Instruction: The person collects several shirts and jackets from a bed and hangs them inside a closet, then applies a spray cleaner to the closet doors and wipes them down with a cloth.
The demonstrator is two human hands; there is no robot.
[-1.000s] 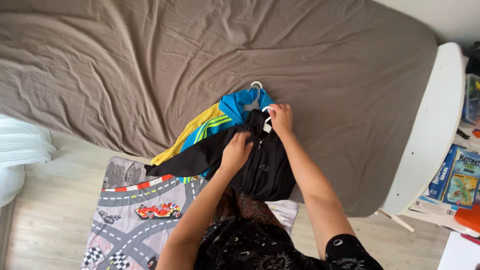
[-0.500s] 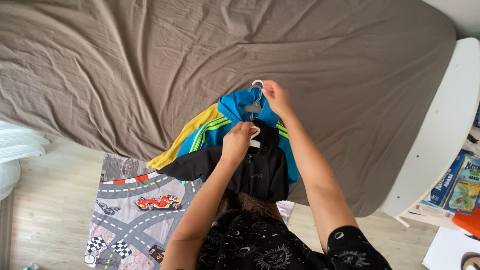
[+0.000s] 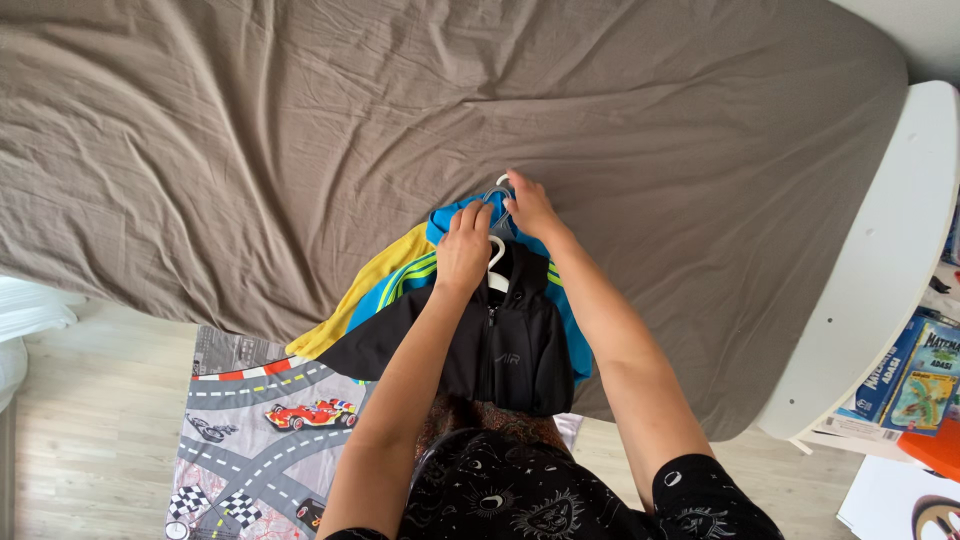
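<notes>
Brown wrinkled bedsheet lies under my pile: black zip jacket atop blue striped top and yellow garment. Left hand clasps white hanger hook, right hand pinches grey hanger hook. Stacking looks done; hooks seem not yet gathered together.

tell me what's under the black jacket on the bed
Under the black jacket lies a blue top with green stripes, and beneath that a yellow garment, all on the brown bedsheet. Most of both lower garments is covered, so their full shapes cannot be seen.
</notes>
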